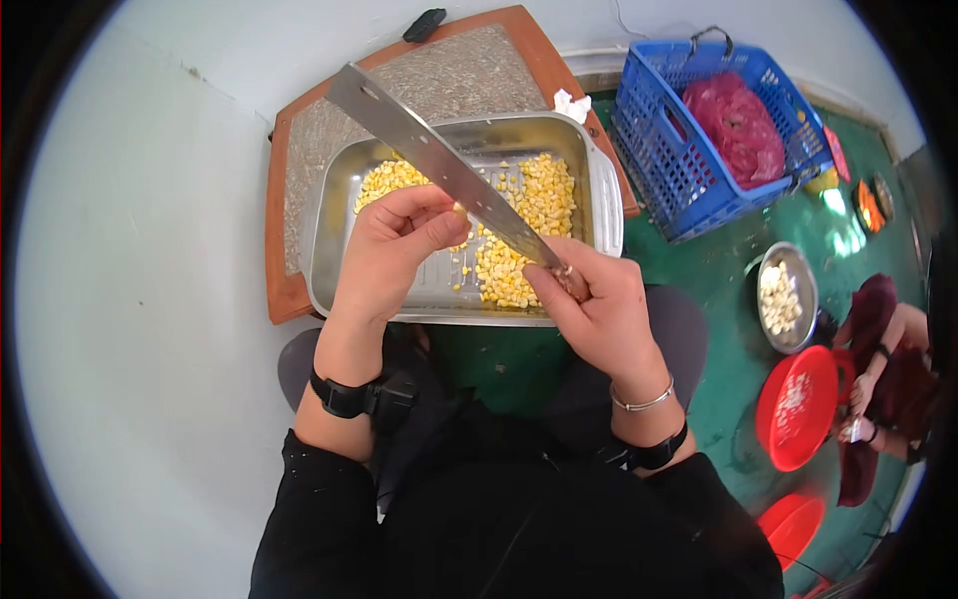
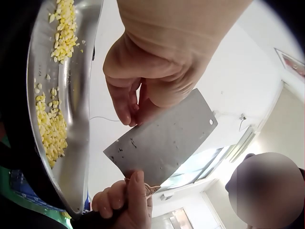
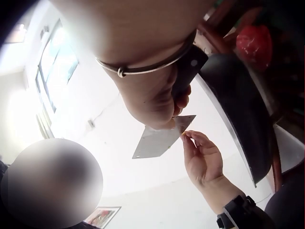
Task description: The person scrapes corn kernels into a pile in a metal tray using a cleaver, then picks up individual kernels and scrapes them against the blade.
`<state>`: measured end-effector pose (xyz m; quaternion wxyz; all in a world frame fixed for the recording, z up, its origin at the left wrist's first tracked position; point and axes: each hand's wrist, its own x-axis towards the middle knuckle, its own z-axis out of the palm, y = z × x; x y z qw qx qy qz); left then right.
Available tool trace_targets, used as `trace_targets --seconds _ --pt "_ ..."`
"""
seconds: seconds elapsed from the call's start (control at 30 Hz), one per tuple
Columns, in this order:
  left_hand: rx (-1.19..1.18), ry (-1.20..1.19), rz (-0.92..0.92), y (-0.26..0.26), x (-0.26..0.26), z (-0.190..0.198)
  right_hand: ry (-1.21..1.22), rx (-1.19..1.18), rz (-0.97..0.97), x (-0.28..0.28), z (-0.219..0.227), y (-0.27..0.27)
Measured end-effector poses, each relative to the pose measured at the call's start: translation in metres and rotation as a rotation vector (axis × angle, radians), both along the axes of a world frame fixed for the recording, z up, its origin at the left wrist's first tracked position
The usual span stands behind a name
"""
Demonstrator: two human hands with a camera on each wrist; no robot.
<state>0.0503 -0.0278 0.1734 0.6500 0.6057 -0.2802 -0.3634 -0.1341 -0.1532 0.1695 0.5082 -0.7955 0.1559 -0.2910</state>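
One cleaver (image 1: 439, 160) slants above the metal tray (image 1: 429, 285), its long axis running from near right to far left. The right hand (image 1: 607, 304) grips its near end; the left hand (image 1: 394, 245) pinches a small yellow piece (image 1: 459, 208) close along the blade's near-left side. Whether piece and blade touch, I cannot tell.

Your cleaver (image 1: 429, 150): smooth metal | your tray (image 1: 431, 285): glossy metal | your table (image 1: 479, 80): rough-looking speckled top, wooden rim | basket (image 1: 679, 185) near you: plastic | bag (image 1: 733, 130): glossy, crinkled plastic
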Motion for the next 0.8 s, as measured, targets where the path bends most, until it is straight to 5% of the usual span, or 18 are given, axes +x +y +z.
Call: trace_targets --seconds 0.43,0.8 --pt "-0.123 0.107 -0.030 0.040 0.006 0.004 0.006 -0.181 0.054 0.004 0.010 0.032" --pt "-0.102 -0.076 -0.108 0.063 0.020 0.003 0.024 -0.194 0.065 0.017 0.016 0.054"
